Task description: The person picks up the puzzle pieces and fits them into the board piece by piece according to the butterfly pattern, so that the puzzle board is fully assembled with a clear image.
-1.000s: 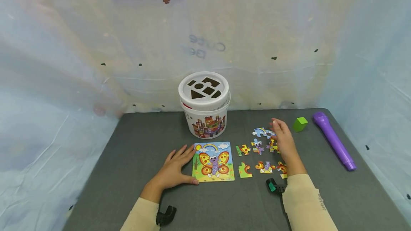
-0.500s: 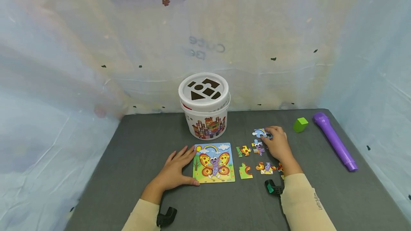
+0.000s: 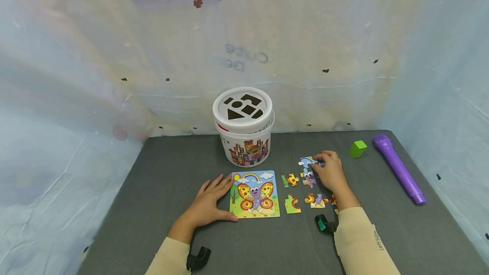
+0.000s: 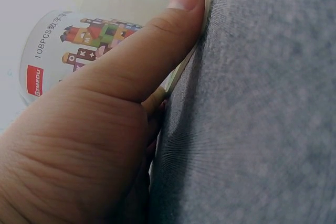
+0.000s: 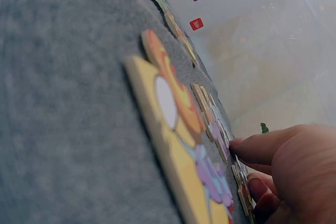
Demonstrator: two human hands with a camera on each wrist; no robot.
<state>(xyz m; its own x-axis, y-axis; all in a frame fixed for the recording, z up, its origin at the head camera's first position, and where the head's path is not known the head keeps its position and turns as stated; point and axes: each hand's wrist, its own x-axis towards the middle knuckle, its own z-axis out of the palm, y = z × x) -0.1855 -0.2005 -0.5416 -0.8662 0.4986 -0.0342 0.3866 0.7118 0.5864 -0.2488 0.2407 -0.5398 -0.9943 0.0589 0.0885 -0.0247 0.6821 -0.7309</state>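
Observation:
My left hand lies with fingers spread at the left edge of a square butterfly picture board; its thumb rests on the board's near edge in the left wrist view. To the right, my right hand pinches a blue sky puzzle piece between thumb and fingertips, which partly cover it. Beside those fingertips lies a rainbow puzzle piece, close above the butterfly-face piece. Further puzzle pieces include a yellow wing piece, a green corner piece and a lower-body piece.
Behind the board stands a white lidded bucket with shape cut-outs in its lid. A green block and a purple microphone-shaped toy lie at the right of the grey table. A pale curtain hangs behind.
My right hand has moved left and down to the upper pieces. The rainbow piece has shifted slightly left and turned, and the face piece has moved a little. My left hand stays put.

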